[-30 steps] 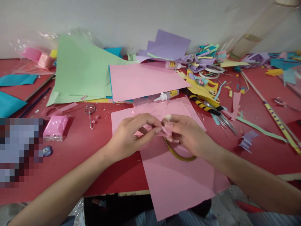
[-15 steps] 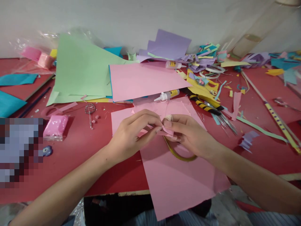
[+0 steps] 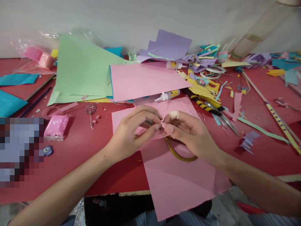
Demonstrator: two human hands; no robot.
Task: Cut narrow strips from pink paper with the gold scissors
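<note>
One pink scrap [image 3: 166,127] in right hand [image 3: 191,133]

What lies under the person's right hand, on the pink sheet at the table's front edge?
An olive curved strip lies on the pink sheet below the right hand; the hand covers its upper end. With the left hand, it pinches a small pink paper piece above the sheet.

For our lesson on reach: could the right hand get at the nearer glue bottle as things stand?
Probably yes: the glue bottle lies just beyond the right hand, nothing between them, though both it and the left hand pinch a pink scrap.
</note>
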